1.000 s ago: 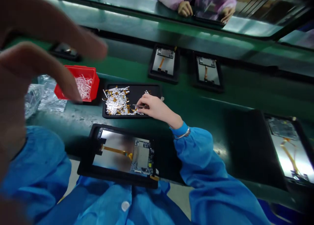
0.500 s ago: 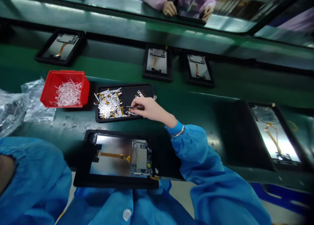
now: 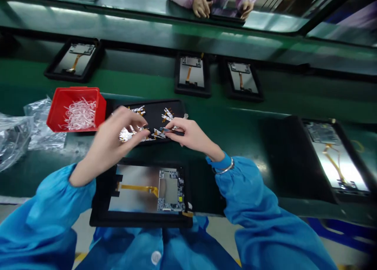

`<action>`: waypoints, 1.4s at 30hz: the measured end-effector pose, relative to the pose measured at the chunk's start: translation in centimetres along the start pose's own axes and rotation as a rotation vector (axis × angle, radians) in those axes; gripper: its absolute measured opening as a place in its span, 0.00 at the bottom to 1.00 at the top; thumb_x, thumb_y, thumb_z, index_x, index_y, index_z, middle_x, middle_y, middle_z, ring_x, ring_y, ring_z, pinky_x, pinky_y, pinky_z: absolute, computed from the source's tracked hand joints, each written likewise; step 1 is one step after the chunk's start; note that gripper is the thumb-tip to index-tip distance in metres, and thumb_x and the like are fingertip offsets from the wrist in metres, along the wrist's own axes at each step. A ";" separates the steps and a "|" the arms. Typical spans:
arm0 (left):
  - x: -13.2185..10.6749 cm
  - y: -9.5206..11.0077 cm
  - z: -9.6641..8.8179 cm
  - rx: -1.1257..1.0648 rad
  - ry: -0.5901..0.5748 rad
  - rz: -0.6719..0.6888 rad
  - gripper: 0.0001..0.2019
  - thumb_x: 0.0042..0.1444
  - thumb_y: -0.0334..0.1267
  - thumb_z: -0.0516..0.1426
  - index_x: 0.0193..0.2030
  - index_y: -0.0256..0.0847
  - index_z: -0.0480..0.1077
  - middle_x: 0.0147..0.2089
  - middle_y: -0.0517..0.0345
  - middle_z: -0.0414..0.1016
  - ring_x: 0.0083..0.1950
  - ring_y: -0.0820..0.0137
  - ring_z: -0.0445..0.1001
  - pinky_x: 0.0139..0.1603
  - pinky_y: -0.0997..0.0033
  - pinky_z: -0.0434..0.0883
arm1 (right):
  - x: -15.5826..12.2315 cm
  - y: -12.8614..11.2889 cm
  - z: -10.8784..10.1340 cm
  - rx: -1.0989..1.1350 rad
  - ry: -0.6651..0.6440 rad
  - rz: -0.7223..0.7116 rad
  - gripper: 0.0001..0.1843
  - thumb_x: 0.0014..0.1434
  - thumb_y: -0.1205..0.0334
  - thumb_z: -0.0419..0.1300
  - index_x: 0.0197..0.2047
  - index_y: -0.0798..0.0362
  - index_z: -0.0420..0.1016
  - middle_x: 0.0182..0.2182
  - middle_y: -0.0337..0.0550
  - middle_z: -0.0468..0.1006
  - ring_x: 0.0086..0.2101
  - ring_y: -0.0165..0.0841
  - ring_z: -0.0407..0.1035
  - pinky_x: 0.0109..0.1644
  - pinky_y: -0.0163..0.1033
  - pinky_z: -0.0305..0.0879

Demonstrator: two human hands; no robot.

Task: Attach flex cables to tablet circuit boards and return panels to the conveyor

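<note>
Lots of small, thin strips (image 3: 167, 115) lay in a flat black tray (image 3: 154, 109). They were white and shiny, with gold-brown bits on them. One little bunch sat near the tray's right end, and another lay between the two hands. More were on the left side, partly hidden.

The right hand (image 3: 194, 134) was over the right part of the tray, pinching a thin, dark tool (image 3: 177, 132). The tool's tip was just beside the middle bunch, but I could not tell if it touched a strip. The left hand (image 3: 112, 134) was over the left part, a bit blurry, its thumb and fingers curved and apart. It got in the way and hid much of that side.

On the near side of the tray, an open tablet (image 3: 132, 203) lay flat, showing a silver back, an orange ribbon and a circuit board. To the left stood a red box (image 3: 101, 111) full of pale, stringy bits, next to clear plastic bags (image 3: 45, 124). Three more open tablets (image 3: 191, 75) lay farther back.
</note>
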State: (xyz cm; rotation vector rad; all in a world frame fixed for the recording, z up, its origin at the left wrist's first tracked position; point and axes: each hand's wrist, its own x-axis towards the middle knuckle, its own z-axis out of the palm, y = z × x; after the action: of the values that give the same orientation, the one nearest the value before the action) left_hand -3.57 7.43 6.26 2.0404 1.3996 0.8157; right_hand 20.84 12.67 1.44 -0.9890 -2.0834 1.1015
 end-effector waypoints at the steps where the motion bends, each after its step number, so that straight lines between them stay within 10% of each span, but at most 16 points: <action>1: 0.5 -0.5 0.9 0.044 -0.037 0.068 0.13 0.65 0.46 0.58 0.46 0.38 0.72 0.44 0.55 0.73 0.41 0.70 0.74 0.46 0.65 0.74 | -0.2 -0.1 0.0 0.003 0.003 -0.004 0.05 0.60 0.60 0.61 0.35 0.52 0.73 0.34 0.41 0.75 0.36 0.32 0.71 0.36 0.36 0.65; 6: 2.1 -2.5 4.6 0.269 -0.184 0.386 0.12 0.71 0.41 0.48 0.43 0.39 0.70 0.40 0.56 0.71 0.39 0.70 0.72 0.39 0.72 0.70 | -1.1 -0.5 0.0 -0.016 -0.008 -0.032 0.04 0.62 0.62 0.60 0.37 0.52 0.74 0.34 0.41 0.74 0.36 0.32 0.71 0.38 0.36 0.66; 14: 2.2 -2.4 4.4 0.509 -0.125 0.475 0.13 0.67 0.29 0.47 0.34 0.38 0.70 0.33 0.52 0.69 0.36 0.62 0.66 0.37 0.63 0.65 | -0.7 0.1 0.9 -0.515 0.017 0.058 0.02 0.61 0.69 0.60 0.37 0.55 0.75 0.37 0.44 0.73 0.31 0.30 0.67 0.34 0.36 0.60; 25: 2.2 -2.9 4.6 0.447 -0.073 0.531 0.12 0.70 0.33 0.47 0.35 0.38 0.66 0.35 0.56 0.68 0.36 0.68 0.67 0.36 0.69 0.67 | -0.9 -0.3 1.7 -0.366 0.044 -0.083 0.02 0.60 0.70 0.59 0.36 0.54 0.71 0.36 0.41 0.74 0.34 0.30 0.69 0.37 0.35 0.64; 32: 1.6 -1.6 4.1 0.464 -0.042 0.452 0.12 0.67 0.28 0.48 0.31 0.39 0.65 0.33 0.54 0.67 0.36 0.64 0.64 0.38 0.64 0.64 | -0.1 -0.6 2.4 -0.654 0.028 0.046 0.04 0.64 0.68 0.60 0.41 0.56 0.76 0.39 0.45 0.75 0.34 0.32 0.70 0.34 0.36 0.60; 42: 0.3 -1.7 3.2 0.135 -0.033 0.203 0.11 0.65 0.36 0.58 0.30 0.38 0.66 0.27 0.65 0.70 0.27 0.77 0.67 0.27 0.79 0.63 | -2.7 -1.3 2.6 -0.176 0.308 -0.109 0.11 0.64 0.61 0.63 0.50 0.50 0.80 0.40 0.42 0.79 0.24 0.24 0.66 0.32 0.35 0.69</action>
State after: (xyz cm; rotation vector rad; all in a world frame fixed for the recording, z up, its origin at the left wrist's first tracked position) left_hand -2.26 7.96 2.92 2.3177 1.2752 0.7838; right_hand 19.95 8.88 0.94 -1.0415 -1.9768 0.6718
